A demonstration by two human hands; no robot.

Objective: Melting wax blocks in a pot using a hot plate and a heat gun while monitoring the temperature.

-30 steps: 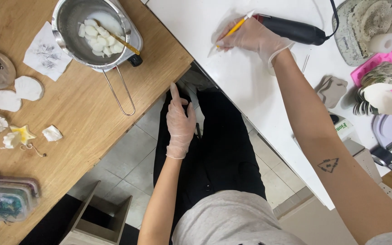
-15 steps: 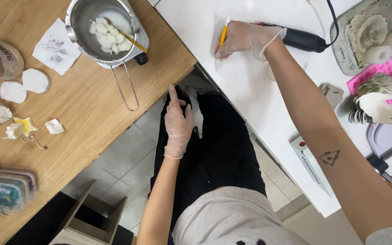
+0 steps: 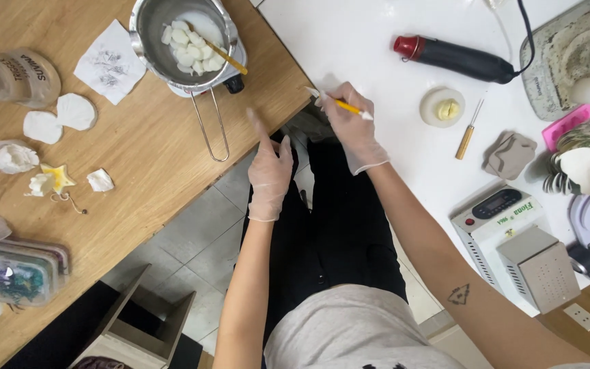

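right hand (image 3: 351,128) in a clear glove is pinching a yellow pencil-like tool (image 3: 347,106) at the near edge of the white tabletop (image 3: 356,41), fingers closed around it. left hand (image 3: 268,171), gloved too, is loose and flat with the index finger pointing out, holding nothing, just off the corner of the wooden tabletop (image 3: 145,150), near the metal pot (image 3: 182,41).

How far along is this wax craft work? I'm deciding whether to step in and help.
Done: several white shell shapes lie finished on the wooden table. In hand: the right hand holds a yellow tool over the white table; the left hand rests empty at the wooden table's edge. Left: the white wax pieces in the metal pot are unmelted.
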